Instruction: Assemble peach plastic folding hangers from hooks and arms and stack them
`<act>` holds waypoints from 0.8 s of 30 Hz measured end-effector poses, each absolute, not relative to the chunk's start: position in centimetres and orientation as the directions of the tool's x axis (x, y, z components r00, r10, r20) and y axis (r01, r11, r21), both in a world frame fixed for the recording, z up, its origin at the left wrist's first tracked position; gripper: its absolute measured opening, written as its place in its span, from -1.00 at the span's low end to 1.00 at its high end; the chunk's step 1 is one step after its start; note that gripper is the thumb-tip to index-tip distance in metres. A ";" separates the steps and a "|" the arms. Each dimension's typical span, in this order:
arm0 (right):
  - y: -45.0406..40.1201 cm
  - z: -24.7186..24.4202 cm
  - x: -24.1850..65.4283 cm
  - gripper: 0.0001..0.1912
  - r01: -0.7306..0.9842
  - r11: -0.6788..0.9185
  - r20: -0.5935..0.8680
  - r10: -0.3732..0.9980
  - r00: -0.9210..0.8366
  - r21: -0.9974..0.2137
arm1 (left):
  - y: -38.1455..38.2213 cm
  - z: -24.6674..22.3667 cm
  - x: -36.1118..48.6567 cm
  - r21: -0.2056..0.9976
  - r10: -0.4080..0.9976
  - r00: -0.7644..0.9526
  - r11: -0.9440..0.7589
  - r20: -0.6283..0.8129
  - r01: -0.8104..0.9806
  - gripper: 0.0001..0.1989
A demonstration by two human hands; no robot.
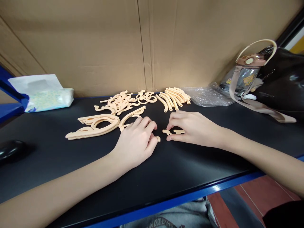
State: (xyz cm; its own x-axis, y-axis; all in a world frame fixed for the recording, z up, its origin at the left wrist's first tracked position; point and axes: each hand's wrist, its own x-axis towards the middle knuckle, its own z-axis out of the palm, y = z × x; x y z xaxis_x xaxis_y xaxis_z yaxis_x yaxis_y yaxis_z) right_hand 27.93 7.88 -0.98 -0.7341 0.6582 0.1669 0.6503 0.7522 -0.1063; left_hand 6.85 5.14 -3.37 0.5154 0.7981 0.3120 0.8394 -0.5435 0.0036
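Observation:
My left hand (pixel 136 142) is curled low over the table, thumb and fingers closed round a beige plastic piece (pixel 158 138) whose end pokes out past the thumb. Just behind that hand lies a curved beige hanger arm (pixel 133 114), partly hidden by the fingers. To the right, my right hand (pixel 193 129) pinches a small curved beige hanger piece (pixel 167 131) between thumb and fingers; my palm covers part of it. A narrow gap separates the two hands. Left of them rest folded beige hangers (pixel 104 126), stacked together.
At the back lie piles of beige hook pieces (pixel 120 103), ring-shaped pieces (pixel 146 97) and curved arms (pixel 174 97). A clear plastic bag (pixel 209 96), a strapped water bottle (pixel 247 74) and a black bag (pixel 282 82) stand right. Tissues (pixel 51 98) and a black mouse (pixel 11 149) sit left.

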 end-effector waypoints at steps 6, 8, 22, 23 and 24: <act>7.8 -0.8 27.8 -0.83 0.693 0.716 0.167 0.695 -0.699 -0.080 | 4.9 -3.2 7.0 0.102 0.802 0.518 -0.566 0.297 0.818 -0.81; 7.8 -0.8 27.7 -0.87 0.695 0.710 0.168 0.703 -0.691 -0.112 | 4.9 -3.3 6.9 0.117 0.779 0.556 -0.605 0.290 0.788 -0.86; 8.8 -1.4 28.1 -0.85 0.598 0.653 0.175 0.730 -0.661 -0.465 | 5.4 -3.5 6.5 0.281 0.737 0.611 -0.676 0.290 0.681 -0.86; 8.8 -1.3 28.1 -0.85 0.598 0.639 0.165 0.738 -0.655 -0.483 | 5.4 -3.5 6.5 0.289 0.741 0.606 -0.671 0.290 0.683 -0.86; 8.7 -1.2 28.0 -0.85 0.602 0.623 0.156 0.748 -0.645 -0.499 | 5.4 -3.5 6.5 0.301 0.747 0.599 -0.665 0.288 0.684 -0.87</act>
